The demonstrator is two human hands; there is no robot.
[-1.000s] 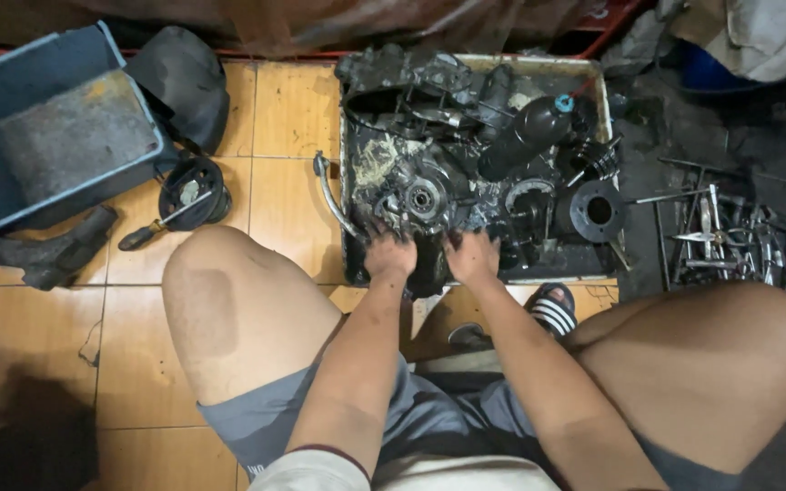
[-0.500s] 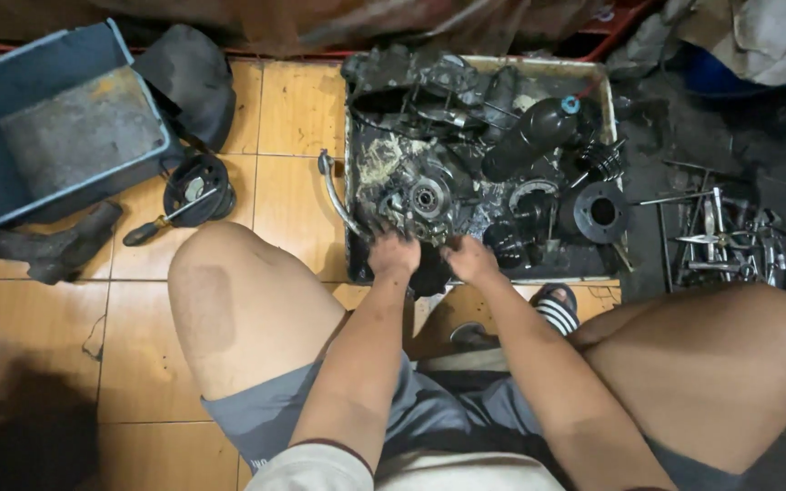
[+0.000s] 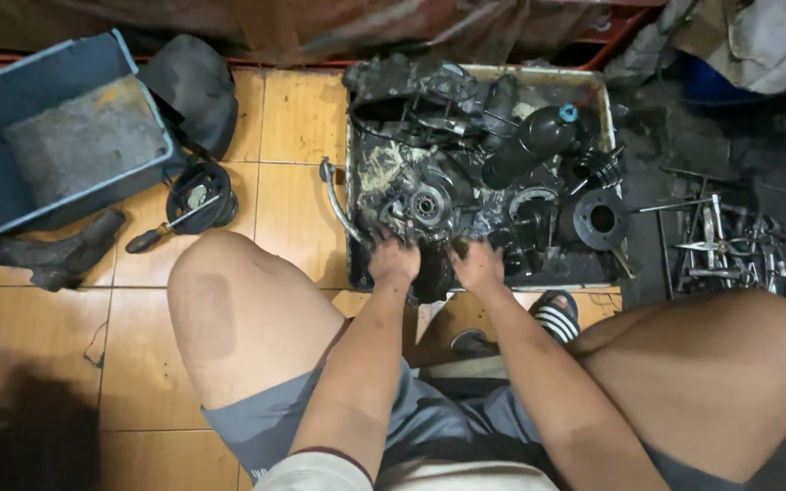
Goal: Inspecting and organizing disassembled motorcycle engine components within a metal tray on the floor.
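I sit over a metal tray full of greasy black engine parts. My left hand rests on the near edge of an oily engine casing with a round bearing hub at its middle. My right hand grips the same casing's near edge just to the right. Both hands are smeared with oil, and their fingertips are hidden among the dark parts. A black cylinder with a blue cap and a round black flange lie further right in the tray.
A blue plastic bin stands at the far left, a black bag behind it. A round black part with a screwdriver lies on the tiled floor. Loose metal tools are piled at the right. My knees flank the tray.
The view has shifted slightly; both hands stay at the casing's near edge with only small finger movements.
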